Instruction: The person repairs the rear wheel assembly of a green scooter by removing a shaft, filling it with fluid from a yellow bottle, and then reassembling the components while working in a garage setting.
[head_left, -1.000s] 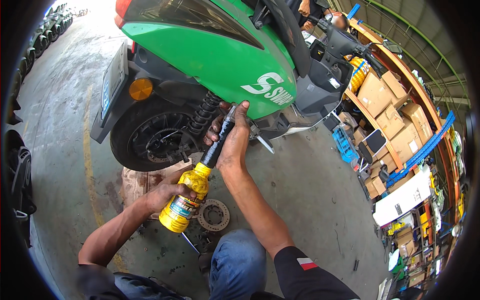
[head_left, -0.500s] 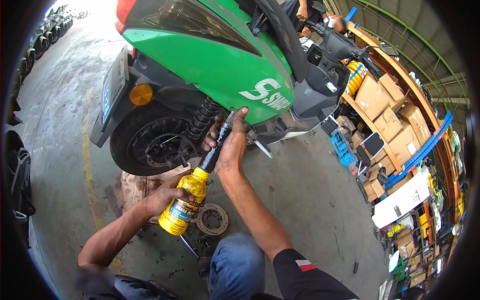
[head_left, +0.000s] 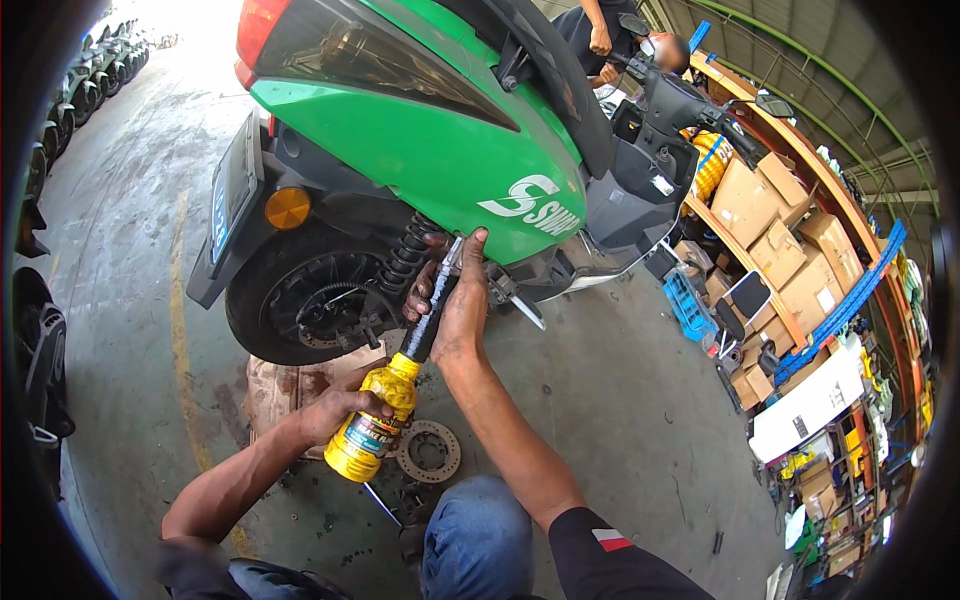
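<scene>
My left hand (head_left: 345,412) is wrapped round the body of a yellow plastic bottle (head_left: 392,385), which leans with its neck up and to the right. From that neck rises a black tube (head_left: 428,325) with whitish smears and a pale, pointed upper end. The fingers of my right hand (head_left: 455,305) close round this tube. Whether the tube sits inside the neck or on top of it, I cannot tell. Just beyond my hands is the rear of a green scooter (head_left: 400,140), with its black coil shock absorber (head_left: 408,252) and rear wheel (head_left: 300,290).
A brake disc (head_left: 429,437) lies on the floor by my knee, near a stained brown cardboard piece (head_left: 275,385) and a thin metal rod (head_left: 382,503). Shelves with cardboard boxes (head_left: 735,205) run along the right. Another person's hand (head_left: 600,40) is near the scooter's handlebar.
The view has shifted slightly, so the scooter and floor things sit a little lower. Both hands keep their hold on the bottle and the tube.
</scene>
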